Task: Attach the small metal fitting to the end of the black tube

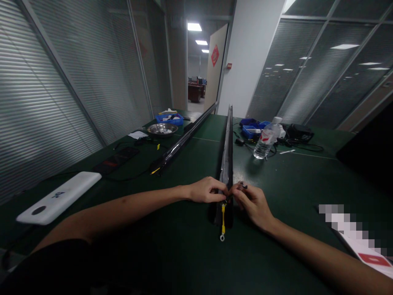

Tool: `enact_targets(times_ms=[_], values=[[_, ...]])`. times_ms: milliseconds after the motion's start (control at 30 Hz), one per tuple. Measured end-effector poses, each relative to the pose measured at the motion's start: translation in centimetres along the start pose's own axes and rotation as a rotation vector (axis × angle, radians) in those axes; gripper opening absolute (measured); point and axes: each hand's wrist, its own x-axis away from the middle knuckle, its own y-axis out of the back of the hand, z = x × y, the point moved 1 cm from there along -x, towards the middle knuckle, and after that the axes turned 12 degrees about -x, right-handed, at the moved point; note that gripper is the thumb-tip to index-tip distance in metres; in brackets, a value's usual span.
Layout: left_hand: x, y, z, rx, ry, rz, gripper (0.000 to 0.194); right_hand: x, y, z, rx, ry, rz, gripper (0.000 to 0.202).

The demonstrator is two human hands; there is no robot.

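Observation:
A long, narrow dark rail (pixel 226 157) with a shiny inner face runs away from me across the table. My left hand (pixel 208 190) is closed at its near end, thumb and fingertips pinching the left edge. From the other side my right hand (pixel 254 205) meets it, fingers pinched together close to the left fingertips. A small dark piece (pixel 243 185) shows at the right index finger; its kind is unclear. Whatever lies between the right fingertips is hidden. Just below the hands, a short yellow wire (pixel 223 219) with a ring terminal (pixel 222 237) hangs out of the rail end.
Left of the hands lies a second dark rail (pixel 184 141). A white power bank (pixel 59 198), a metal bowl (pixel 162 129) and a blue tray (pixel 170 119) are on the left. On the right stand a water bottle (pixel 267 139), blue bins (pixel 253 130) and cables. The green table (pixel 294 176) carries everything.

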Motion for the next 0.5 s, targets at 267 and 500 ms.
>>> enact_targets(times_ms=[267, 500], values=[[-0.02, 0.02, -0.18, 0.003, 0.01, -0.001, 0.018, -0.07, -0.03, 0.08, -0.012, 0.006, -0.015, 0.035], [-0.02, -0.03, -0.13, -0.003, 0.016, 0.001, 0.017, -0.02, -0.04, -0.04, 0.002, 0.021, -0.017, 0.036]])
